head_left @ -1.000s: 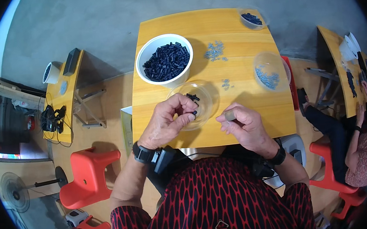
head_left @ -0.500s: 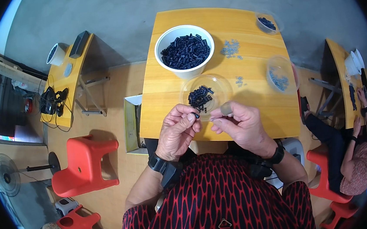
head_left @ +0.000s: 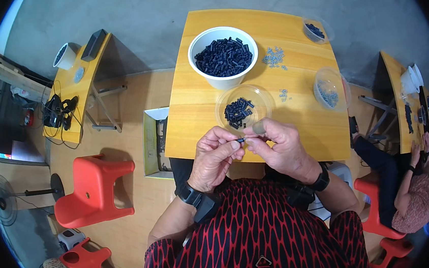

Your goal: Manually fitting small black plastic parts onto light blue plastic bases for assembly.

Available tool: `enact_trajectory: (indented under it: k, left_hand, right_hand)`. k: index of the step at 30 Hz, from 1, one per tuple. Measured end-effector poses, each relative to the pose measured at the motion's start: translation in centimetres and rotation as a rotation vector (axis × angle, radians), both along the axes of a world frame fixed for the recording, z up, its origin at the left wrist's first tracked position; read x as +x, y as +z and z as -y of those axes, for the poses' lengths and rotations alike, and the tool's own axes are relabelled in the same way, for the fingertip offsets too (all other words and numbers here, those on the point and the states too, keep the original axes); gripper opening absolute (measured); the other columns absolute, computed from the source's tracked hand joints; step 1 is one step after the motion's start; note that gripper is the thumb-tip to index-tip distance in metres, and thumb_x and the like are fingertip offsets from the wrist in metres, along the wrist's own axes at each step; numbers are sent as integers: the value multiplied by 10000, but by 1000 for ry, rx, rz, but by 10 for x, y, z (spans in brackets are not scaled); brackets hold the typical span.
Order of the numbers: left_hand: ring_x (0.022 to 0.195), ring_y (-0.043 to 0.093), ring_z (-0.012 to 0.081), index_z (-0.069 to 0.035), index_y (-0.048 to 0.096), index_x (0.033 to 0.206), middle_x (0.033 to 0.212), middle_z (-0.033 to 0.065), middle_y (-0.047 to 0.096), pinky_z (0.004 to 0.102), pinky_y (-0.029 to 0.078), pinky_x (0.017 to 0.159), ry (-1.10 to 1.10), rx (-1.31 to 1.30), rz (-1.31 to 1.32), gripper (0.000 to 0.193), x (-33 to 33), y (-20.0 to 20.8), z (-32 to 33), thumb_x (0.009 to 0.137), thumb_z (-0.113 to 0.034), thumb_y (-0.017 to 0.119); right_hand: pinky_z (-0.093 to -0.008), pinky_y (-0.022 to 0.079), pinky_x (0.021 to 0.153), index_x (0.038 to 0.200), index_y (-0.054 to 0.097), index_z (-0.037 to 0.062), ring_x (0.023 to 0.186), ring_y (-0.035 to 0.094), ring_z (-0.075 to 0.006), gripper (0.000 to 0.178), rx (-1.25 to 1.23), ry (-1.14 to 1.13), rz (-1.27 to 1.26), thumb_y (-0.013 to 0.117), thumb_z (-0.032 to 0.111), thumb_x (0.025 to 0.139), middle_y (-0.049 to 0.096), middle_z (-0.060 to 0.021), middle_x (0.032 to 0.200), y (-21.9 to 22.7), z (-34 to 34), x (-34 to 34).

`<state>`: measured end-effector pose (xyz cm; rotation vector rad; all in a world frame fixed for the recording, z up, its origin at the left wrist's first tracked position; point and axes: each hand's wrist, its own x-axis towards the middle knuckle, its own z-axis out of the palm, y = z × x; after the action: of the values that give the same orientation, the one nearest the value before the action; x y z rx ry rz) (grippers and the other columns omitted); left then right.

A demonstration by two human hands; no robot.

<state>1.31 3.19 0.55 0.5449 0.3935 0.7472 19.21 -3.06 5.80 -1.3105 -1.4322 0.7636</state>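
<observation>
My left hand [head_left: 210, 160] pinches a small black tube-like piece [head_left: 240, 140] between thumb and forefinger. Meeting it at the near table edge, my right hand [head_left: 283, 147] is closed in a pinch against the piece's right end; what its fingertips hold is too small to make out. A grey band wraps one right finger. Just beyond both hands, a shallow clear dish [head_left: 267, 96] holds several similar black pieces [head_left: 238, 112]. Behind it stands a white tub [head_left: 225, 82] full of more black pieces. Small silvery pieces [head_left: 274, 57] lie loose on the table, with a smaller cluster [head_left: 284, 95] nearer me.
On the table's right side stand a clear bowl [head_left: 319, 94] of silvery bits and another clear container [head_left: 327, 36] with black pieces. A red chair [head_left: 94, 188] and an open box [head_left: 150, 144] are to the left. At a right-hand table [head_left: 406, 132], another person [head_left: 414, 198] sits working.
My right hand has moved left, bringing its fingertips against the black piece in my left hand. The whole view has shifted slightly.
</observation>
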Motion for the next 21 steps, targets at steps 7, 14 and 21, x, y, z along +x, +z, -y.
enact_trajectory:
  k: [7,14,21]
  left_hand:
    - [790,716,190,-21,605,949,924,137,707,288,606,730,8,117,-140,86,-2,1,7,912,44,647]
    - [790,717,178,-30,604,942,926,136,710,285,606,729,-50,47,-125,80,-1,-3,13,922,37,642]
    - [777,715,179,-32,597,947,932,140,707,271,606,698,-46,-30,-66,58,-6,-12,17,938,15,631]
  right_hand:
    - [-403,505,593,830,560,-9,705,655,-369,112,132,122,325,666,-46,824,624,-171,765,5,0,10]
    - [-334,566,659,836,580,-16,783,731,-274,130,55,294,399,710,-18,838,716,-170,910,12,-9,25]
    - [-308,543,657,939,640,-10,773,716,-193,103,-280,178,-150,702,42,875,718,-134,878,-11,5,18]
